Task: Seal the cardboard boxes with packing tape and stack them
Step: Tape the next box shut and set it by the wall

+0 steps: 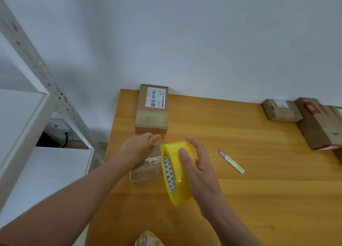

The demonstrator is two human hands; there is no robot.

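At the very bottom edge, nearest the camera, the corner of a taped parcel (148, 239) is seen, cut off by the frame so that little more of it can be told. Beyond it, both bare forearms are stretched forward over the desk (240, 199). The left hand (137, 149) is laid palm down on a small cardboard box (146, 167) near the left edge of the desk; its fingers are held roughly straight and close together, reaching toward the far edge of the box, and nothing is gripped by them. A torn white strip is seen across the top of this box, just beside the wrist. The right hand (199, 169) is clamped on a yellow roll (175, 182) of packing tape, which is held upright on its edge just to the right of the box and touching or nearly touching it; the thumb is pressed on the roll's outer band, while the fingers are spread loosely behind it. The printed core of the roll is turned toward the left. The two hands are close together but apart. Just beyond the left fingertips a labelled box (151, 108) is set flat against the wall (185, 42), with tape visible across its near end. A knife (231, 161) lies on the desk to the right of the roll, apart from it. At the far right, a small box (282, 110) and a larger red-marked box (318, 123) are placed side by side. A white shelf (24, 116) stands left of the desk.
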